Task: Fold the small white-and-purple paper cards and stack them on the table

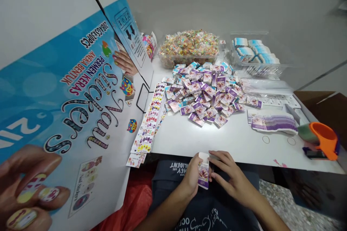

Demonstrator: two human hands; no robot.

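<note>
Near the table's front edge, my left hand (192,177) is closed on a small purple and white box (203,177), which stands roughly upright with its white top flap raised. My right hand (227,173) is at the box's right side, its fingers apart and the fingertips by the box's edge. Beyond both hands lies a heap of small purple, white and blue boxes (208,94). Flat purple cartons (273,122) lie in a fanned stack to the right of the heap. Long sticker strips (149,126) are stacked at the left.
A large printed carton (89,79) stands along the left. Behind the heap are a tub of wrapped candies (189,47) and a clear tray (271,65) with blue and white packs. An orange tape dispenser (324,135) and two rubber bands are at the right.
</note>
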